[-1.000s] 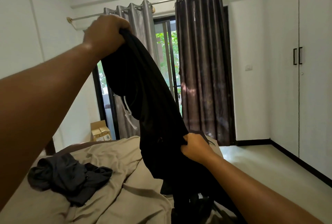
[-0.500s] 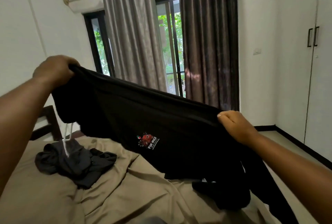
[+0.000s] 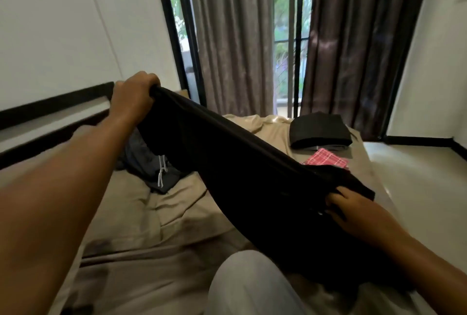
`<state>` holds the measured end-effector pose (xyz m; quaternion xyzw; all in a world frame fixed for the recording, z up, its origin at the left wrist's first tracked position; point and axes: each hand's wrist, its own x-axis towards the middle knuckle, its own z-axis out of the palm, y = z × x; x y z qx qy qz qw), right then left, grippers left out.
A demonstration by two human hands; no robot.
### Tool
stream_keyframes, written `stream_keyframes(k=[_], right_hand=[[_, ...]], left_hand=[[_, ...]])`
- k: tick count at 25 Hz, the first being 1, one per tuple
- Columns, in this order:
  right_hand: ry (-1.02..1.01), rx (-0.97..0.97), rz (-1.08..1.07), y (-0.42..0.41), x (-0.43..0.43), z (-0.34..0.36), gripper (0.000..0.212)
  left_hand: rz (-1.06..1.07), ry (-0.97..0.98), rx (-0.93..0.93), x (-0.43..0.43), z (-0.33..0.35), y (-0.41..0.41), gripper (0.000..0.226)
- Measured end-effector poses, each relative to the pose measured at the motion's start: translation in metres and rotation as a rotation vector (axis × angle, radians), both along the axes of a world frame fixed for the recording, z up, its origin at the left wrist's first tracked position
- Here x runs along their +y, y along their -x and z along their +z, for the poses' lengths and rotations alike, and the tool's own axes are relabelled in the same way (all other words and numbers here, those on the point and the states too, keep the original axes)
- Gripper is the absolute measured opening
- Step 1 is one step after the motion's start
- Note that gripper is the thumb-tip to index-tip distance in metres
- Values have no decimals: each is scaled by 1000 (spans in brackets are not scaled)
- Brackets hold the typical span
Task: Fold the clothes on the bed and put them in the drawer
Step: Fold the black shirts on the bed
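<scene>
A black garment (image 3: 242,178) is stretched low over the bed (image 3: 177,213) between my hands. My left hand (image 3: 134,94) grips its far upper end near the wall. My right hand (image 3: 346,206) holds the near lower end on the right. Behind the stretched cloth, a crumpled dark grey garment (image 3: 149,163) with a white drawstring lies on the beige sheet. At the bed's far right corner sits a folded black garment (image 3: 319,130), and a folded red checked cloth (image 3: 326,160) lies in front of it.
My knee in light trousers (image 3: 252,284) rests on the bed at the bottom. A dark headboard (image 3: 50,104) runs along the left wall. Grey and brown curtains (image 3: 235,36) hang over a glass door behind the bed. Pale floor (image 3: 409,178) lies to the right.
Both hands lowered the black garment from high in the air down toward the bed, spreading it out lengthwise. The view tilted down, bringing the folded pile into sight.
</scene>
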<state>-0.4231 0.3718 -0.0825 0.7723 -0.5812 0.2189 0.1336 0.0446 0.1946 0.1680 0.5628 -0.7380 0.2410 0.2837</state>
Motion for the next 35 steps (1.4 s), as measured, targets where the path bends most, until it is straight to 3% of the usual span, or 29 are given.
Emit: stream_keyframes(k=[2,5,8,10,13,17,19,21,23,26,28,30,33,35], right_hand=[[5,124,68,-14,3,-51,44],[-110,241,30,-21,22,-123,68],[-189,158,-67,-27,33,-152,72],[-176,115,-80,-31,35,-154,72],[-147,98,-89,-34,38,-153,73],[-137,42,-125,-38,42,-158,78],[-157,19,-145,-39,43,-158,78],[-189,9,-149,-37,43,-154,78],[-221,14,-149,-39,44,-153,79],[-282,-71,-195,-45,44,-140,80],[-307,-124,-220,-51,37,-122,81],[-305,-112,-217,-58,14,-104,77],[-268,7,-193,-67,-35,-95,67],[-429,84,-198,-70,-59,-105,66]], left_hand=[[56,60,-164,2,-68,-29,19],[0,-109,-404,29,-197,-84,28],[-39,-298,-566,58,-290,-131,33],[33,-464,-576,66,-315,-144,53],[103,-517,-483,66,-316,-138,58],[110,-189,-335,51,-290,-138,32],[127,-78,-343,42,-281,-149,35],[67,-186,-537,34,-287,-156,36],[174,-544,-743,39,-295,-155,46],[374,-793,-760,41,-275,-128,47],[432,-1061,-788,32,-245,-106,49],[416,-1244,-690,11,-227,-87,57],[180,-973,-401,-29,-245,-49,63],[174,-907,-319,-48,-272,-40,66]])
